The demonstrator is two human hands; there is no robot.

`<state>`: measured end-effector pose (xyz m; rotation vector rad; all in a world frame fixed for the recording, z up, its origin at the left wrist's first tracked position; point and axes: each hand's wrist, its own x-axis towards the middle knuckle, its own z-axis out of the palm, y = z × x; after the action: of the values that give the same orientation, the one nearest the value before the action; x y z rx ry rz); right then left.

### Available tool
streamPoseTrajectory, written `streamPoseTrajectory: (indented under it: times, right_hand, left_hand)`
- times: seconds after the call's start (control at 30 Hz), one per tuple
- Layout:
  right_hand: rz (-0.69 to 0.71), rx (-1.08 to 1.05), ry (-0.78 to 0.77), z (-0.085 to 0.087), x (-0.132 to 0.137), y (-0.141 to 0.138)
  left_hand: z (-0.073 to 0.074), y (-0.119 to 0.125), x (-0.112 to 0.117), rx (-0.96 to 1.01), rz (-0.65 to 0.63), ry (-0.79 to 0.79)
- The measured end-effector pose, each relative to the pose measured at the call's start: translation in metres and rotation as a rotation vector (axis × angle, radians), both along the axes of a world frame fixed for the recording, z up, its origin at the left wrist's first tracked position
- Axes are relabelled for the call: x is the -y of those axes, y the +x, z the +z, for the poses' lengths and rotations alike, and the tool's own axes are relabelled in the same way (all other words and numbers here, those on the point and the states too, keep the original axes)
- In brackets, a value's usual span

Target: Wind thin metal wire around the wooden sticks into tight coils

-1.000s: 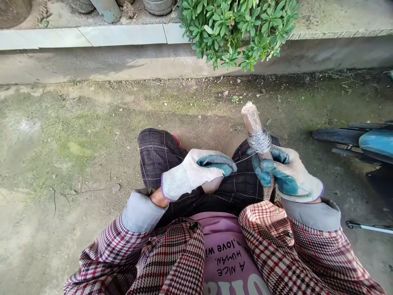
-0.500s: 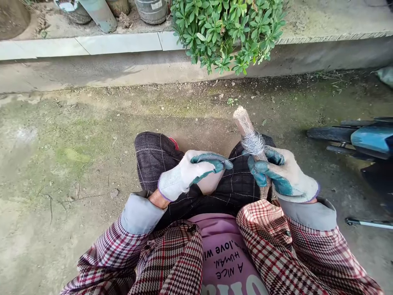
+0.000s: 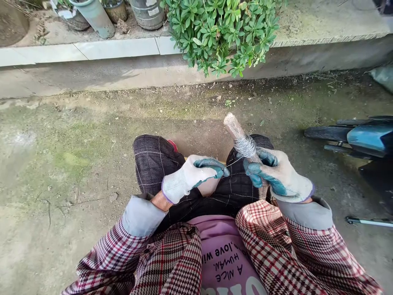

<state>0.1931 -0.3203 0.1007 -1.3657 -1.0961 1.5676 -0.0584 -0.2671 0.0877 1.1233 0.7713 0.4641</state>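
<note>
My right hand [image 3: 278, 176], in a white glove with a teal palm, is wrapped round a wooden stick [image 3: 235, 126] that points up and away from me. A coil of thin grey wire [image 3: 245, 146] is wound round the stick just above my fingers. One strand runs left from the coil to my left hand [image 3: 193, 176], gloved the same way, whose fingertips pinch the strand over my lap. Both hands sit above my knees in dark checked trousers [image 3: 153, 162].
A leafy green plant [image 3: 221, 32] hangs over a concrete ledge [image 3: 92, 47] ahead, with pots [image 3: 147, 12] and a pipe [image 3: 98, 18] on it. A blue scooter part [image 3: 365, 137] lies at the right, a thin metal rod [image 3: 368, 222] beside it. Mossy concrete ground [image 3: 70, 135] spreads left.
The stick with its wire coil has tilted and shifted a little left and down, and my left hand has drawn closer to it. The view has moved slightly.
</note>
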Motion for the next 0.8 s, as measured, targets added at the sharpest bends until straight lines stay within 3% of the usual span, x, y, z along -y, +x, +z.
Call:
streamPoseTrajectory:
  times: [0.3,0.53,0.8]
  right_hand:
    - [-0.01,0.017,-0.118,-0.012,0.007,-0.001]
    - [-0.093,0.167,-0.052,-0.011,-0.001,-0.002]
    - [-0.088,0.105,-0.084,-0.014,-0.003,-0.007]
  left_hand:
    - [-0.026,0.01,0.006,-0.192,0.184,0.084]
    - [-0.023,0.007,0.003,-0.181,0.121,0.095]
    - [-0.02,0.008,0.006,-0.176,0.196,0.089]
